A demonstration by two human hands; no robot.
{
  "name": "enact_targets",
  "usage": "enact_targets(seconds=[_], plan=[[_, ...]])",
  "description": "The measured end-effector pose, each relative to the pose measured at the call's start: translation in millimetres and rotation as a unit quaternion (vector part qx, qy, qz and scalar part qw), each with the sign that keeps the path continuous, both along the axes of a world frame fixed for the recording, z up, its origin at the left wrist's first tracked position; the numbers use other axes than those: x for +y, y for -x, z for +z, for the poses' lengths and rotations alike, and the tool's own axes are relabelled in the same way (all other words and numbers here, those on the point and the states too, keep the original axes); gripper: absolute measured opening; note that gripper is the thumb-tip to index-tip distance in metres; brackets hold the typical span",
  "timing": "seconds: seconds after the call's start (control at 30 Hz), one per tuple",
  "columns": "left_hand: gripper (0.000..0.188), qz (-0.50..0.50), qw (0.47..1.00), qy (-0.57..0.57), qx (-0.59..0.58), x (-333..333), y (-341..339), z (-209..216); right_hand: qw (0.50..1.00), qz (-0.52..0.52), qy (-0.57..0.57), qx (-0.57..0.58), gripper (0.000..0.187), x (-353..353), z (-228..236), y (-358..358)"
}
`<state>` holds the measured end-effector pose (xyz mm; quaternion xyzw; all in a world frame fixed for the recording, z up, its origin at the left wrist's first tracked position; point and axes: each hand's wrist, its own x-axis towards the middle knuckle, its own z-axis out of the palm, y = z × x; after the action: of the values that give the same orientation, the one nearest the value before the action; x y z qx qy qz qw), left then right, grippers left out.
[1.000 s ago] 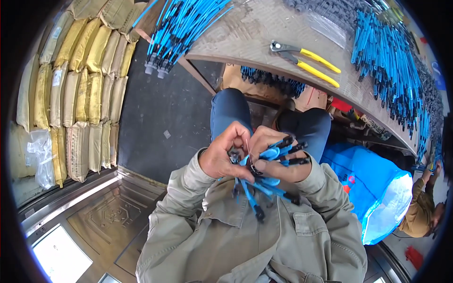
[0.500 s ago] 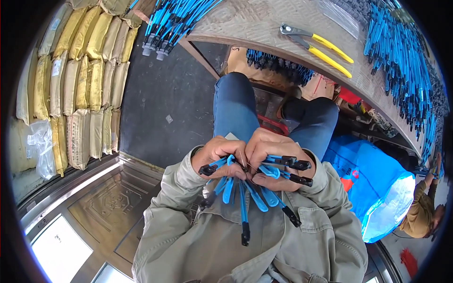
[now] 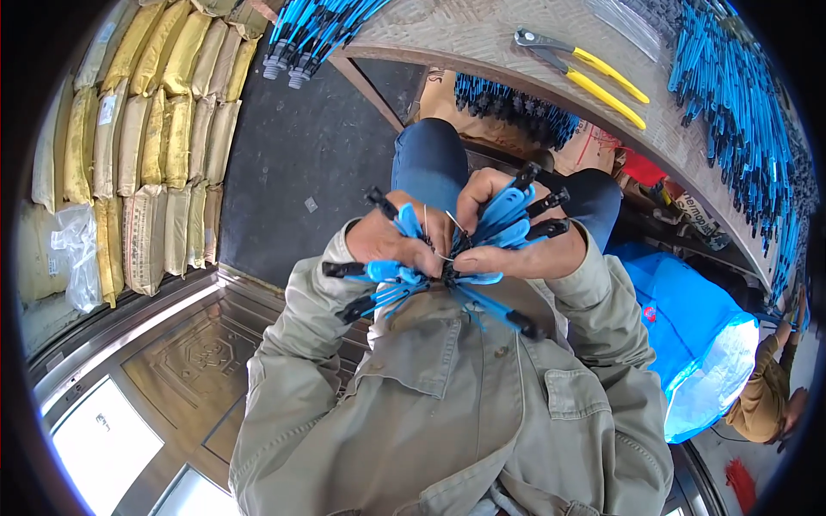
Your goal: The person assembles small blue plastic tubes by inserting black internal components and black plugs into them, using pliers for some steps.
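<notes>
In front of my chest, both hands are closed around a fanned bunch of blue strips with black ends [image 3: 503,213]. My left hand [image 3: 389,241] grips one side of the bunch, its thumb at the center. On the other side, my right hand [image 3: 555,256] has its thumb and fingers around more strips. A thin pale wire [image 3: 449,219] runs through the middle, with ends sticking up between the hands. Its path among the strips is partly hidden by my fingers.
A workbench [image 3: 482,39] ahead bears cutting pliers [image 3: 594,76] with yellow handles and a large pile of blue strips [image 3: 731,112]. A blue bag [image 3: 680,318] stands at right, near another person's sleeve [image 3: 761,400]. Stacked yellowish sacks [image 3: 142,146] line the left.
The bunch has turned and spread in my hands, with more strips now pointing up and sideways. My hands have risen slightly, and the wire ends show more clearly.
</notes>
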<state>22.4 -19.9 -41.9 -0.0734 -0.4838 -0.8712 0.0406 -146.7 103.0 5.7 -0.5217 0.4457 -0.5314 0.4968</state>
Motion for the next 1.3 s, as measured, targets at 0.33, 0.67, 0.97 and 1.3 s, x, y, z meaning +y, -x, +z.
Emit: enact_targets(seconds=[0.33,0.67,0.97,1.3], plan=[[0.015,-0.061,0.994,0.086,0.029,-9,15,10,0.996,-0.023,0.078,0.036,0.021,6,-3,13],[0.027,0.143,0.977,0.120,-0.105,19,-19,8,0.997,-0.075,-0.018,0.020,0.032,28,-3,-6],[0.039,0.087,0.990,0.090,0.058,-18,-15,-15,0.977,0.118,0.079,0.159,0.054,-47,53,96],[0.035,0.129,0.988,-0.009,-0.082,-9,-7,-7,0.659,-0.464,-0.098,0.584,0.027,-224,52,301]])
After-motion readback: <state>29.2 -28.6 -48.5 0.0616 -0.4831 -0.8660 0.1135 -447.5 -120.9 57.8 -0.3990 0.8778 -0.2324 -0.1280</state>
